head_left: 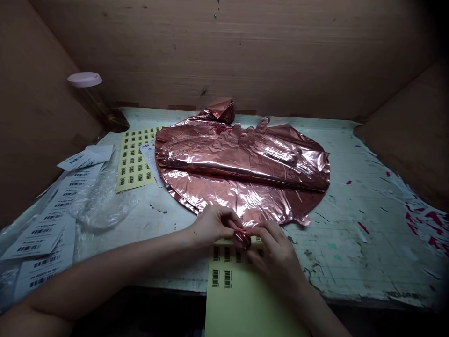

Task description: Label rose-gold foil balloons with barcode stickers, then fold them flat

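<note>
My left hand (215, 225) has its thumb and fingers closed in a pinch on a small, shiny, copper-brown foil piece (242, 239). From the other side, my right hand (275, 248) pinches the same piece with its fingertips. Whether it is folded or rolled I cannot make out. Below the hands lies a yellow sheet of barcode stickers (228, 309), partly bare and reaching past the table's front edge. Just beyond them, flat, wrinkled copper-coloured foil balloons (224, 164) lie stacked, with small rounded clear things on top.
To the left are a second yellow sticker sheet (131, 159), white barcode labels (52, 220) and crumpled clear plastic (105, 201). A clear tube with a pink lid (85, 79) leans in the back left corner. Red and white scraps (426, 220) litter the right side. Cardboard walls (224, 56) enclose the table.
</note>
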